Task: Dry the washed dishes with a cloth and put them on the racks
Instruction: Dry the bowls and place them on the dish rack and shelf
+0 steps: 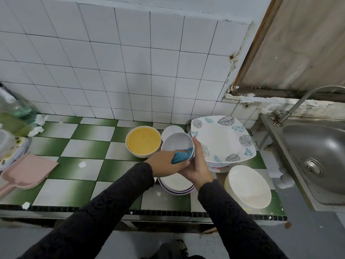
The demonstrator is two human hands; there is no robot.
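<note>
A small white bowl (176, 142) is held above the counter, tilted toward me. My right hand (197, 166) grips it from the right, thumb up along the rim. My left hand (166, 162) holds a blue cloth (182, 156) and presses it against the bowl's near rim. Below the hands sits a stack of white bowls with purple rims (176, 185). Behind the held bowl stands another small white bowl (172, 130).
A yellow bowl (143, 140) stands left of the hands. A square leaf-patterned plate (222, 139) tops a stack at right, with a large white bowl (249, 186) in front. The steel sink (321, 146) and tap lie far right. A pink tray (28, 171) and bottle (16, 111) are at left.
</note>
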